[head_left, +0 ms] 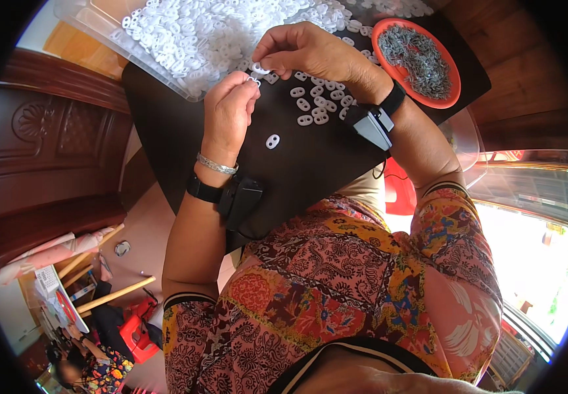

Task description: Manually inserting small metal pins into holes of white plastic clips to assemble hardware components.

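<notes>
My left hand is closed, its fingertips pinching a small white plastic piece. Just above it, my right hand pinches a white oval two-hole piece between thumb and fingers. The two pieces are very close; whether they touch I cannot tell. Beneath my right wrist, several loose white two-hole pieces lie scattered on the dark table. One single white piece lies apart, nearer to me.
A clear plastic bin heaped with white pieces stands at the far left. At the far right is an orange-red bowl of small grey metal parts. A red stool and another person appear at the lower left.
</notes>
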Tool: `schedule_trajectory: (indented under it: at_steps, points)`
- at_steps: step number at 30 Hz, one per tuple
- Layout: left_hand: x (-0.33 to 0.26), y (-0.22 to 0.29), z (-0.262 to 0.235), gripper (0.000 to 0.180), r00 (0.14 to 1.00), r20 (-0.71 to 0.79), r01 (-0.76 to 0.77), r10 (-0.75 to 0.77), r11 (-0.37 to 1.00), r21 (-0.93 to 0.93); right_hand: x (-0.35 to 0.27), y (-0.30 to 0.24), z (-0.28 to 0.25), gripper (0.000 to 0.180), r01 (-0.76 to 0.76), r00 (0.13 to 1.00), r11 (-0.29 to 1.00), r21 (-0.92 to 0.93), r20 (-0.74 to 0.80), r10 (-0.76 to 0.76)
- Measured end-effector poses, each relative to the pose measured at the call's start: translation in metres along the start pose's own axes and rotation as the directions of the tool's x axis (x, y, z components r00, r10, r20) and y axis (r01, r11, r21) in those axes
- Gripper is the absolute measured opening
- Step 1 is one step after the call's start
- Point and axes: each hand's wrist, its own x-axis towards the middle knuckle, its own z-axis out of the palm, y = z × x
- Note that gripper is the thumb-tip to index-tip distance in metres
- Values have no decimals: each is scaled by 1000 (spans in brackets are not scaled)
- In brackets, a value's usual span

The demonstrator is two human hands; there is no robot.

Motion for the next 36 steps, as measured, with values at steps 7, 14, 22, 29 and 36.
schedule_trajectory:
  at_steps: [7, 14, 22, 29, 36]
  points:
    - [-1, 0, -1, 21, 1000, 23, -19, 19, 1000, 7, -1, -3, 1, 18, 18, 1000, 1000, 5, 12, -18]
    - [-2, 1, 2, 21, 999, -1, -40, 40, 999, -5, -1, -1, 3, 17, 45, 999, 999, -4, -3, -45]
    - [-2, 1, 2, 21, 998, -1, -62, 62, 998, 0, 1, 2, 2, 16, 60, 998, 993, 102, -30, -58]
    - [-3, 3, 2, 20, 999, -22, -35, 34, 999, -12, 2, 2, 8, 15, 36, 998, 987, 156, -52, -28]
    - [-1, -1, 0, 20, 999, -23, -43, 42, 998, -51, 2, 3, 9, 16, 29, 998, 995, 93, -65, -23]
